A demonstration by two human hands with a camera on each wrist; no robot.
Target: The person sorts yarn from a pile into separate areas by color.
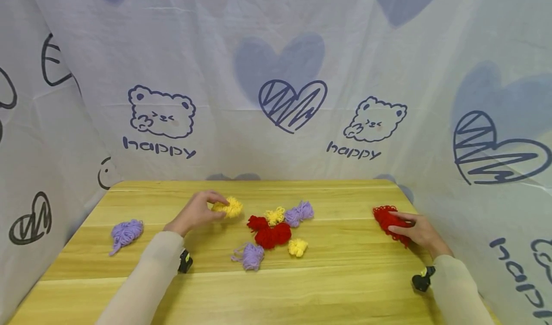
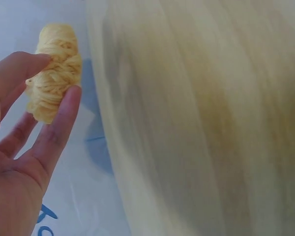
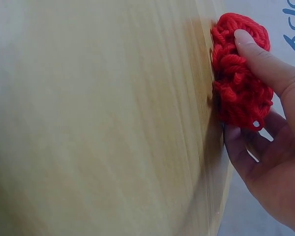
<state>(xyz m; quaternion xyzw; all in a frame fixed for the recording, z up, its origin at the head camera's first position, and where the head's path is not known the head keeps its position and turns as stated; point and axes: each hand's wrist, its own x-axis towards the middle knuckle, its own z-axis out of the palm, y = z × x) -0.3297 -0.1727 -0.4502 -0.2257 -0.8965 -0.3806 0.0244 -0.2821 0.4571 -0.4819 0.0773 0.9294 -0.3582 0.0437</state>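
Yellow yarn (image 1: 233, 207), long axis crosswise, left hand (image 1: 197, 212) pinching, right hand (image 1: 420, 230) gripping red yarn (image 1: 385, 218)

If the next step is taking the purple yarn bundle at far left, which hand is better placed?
Probably the left hand: it is nearer to that purple bundle, though it would first need to release the yellow bundle it holds. The right hand is far across, holding a red bundle.

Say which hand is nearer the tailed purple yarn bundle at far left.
Left. The left hand is right of the tailed purple yarn bundle, farther back; the right hand is across the wooden table.
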